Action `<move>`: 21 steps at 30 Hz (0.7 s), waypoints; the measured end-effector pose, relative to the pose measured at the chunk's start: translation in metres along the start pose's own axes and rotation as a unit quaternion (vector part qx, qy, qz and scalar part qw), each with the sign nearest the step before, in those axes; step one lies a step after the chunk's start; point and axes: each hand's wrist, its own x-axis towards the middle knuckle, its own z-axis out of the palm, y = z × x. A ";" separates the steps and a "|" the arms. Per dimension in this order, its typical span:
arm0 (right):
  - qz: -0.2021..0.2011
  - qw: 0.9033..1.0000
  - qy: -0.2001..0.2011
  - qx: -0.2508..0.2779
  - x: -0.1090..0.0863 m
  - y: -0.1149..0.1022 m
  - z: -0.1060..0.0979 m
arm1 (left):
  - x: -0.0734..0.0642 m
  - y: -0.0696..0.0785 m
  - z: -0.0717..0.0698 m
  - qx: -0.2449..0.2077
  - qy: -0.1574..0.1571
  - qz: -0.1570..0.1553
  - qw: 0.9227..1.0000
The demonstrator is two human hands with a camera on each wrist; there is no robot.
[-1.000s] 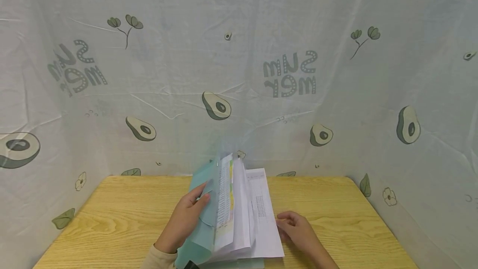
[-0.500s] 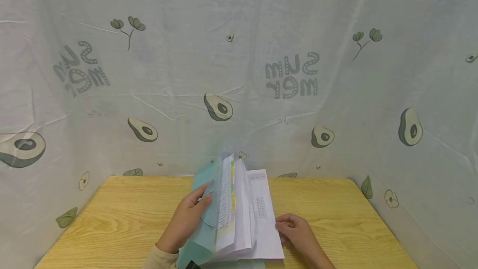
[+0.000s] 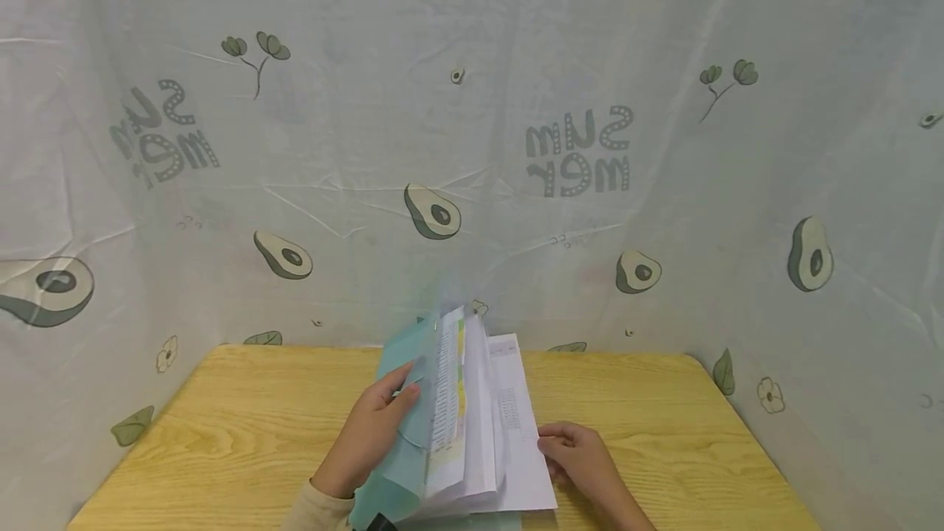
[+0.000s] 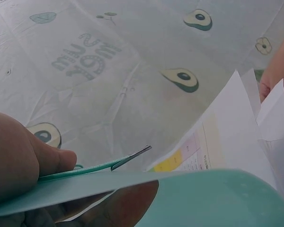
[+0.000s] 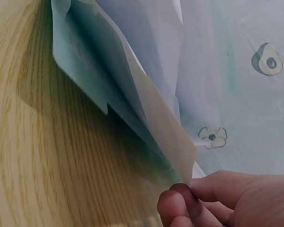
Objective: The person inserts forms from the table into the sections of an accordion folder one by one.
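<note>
My left hand (image 3: pixel 372 428) grips the raised cover of a teal plastic folder (image 3: pixel 401 465), thumb on the outside and fingers behind it. An elastic cord (image 4: pixel 104 165) with a metal tip runs along that cover in the left wrist view. Inside the folder stand several white sheets, one a printed table with coloured cells (image 3: pixel 448 400). Between thumb and fingers my right hand (image 3: pixel 583 457) pinches the right edge of a printed paper sheet (image 3: pixel 519 449). In the right wrist view that sheet's edge (image 5: pixel 180 156) lifts above the folder's lower cover (image 5: pixel 78 75).
Everything lies on a wooden table (image 3: pixel 649 416) with a light wood grain. A pale curtain (image 3: pixel 332 129) printed with avocados and leaves closes off the back and both sides. A small black object (image 3: pixel 381 523) shows at the bottom edge of the head view.
My right hand has shifted slightly left, and the pinched sheet has moved a little left with it into the folder. The left hand keeps its grip on the cover.
</note>
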 end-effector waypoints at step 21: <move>0.000 0.999 -0.019 -0.037 0.008 -0.002 0.006 | 0.002 -0.004 0.000 -0.006 -0.004 0.000 1.000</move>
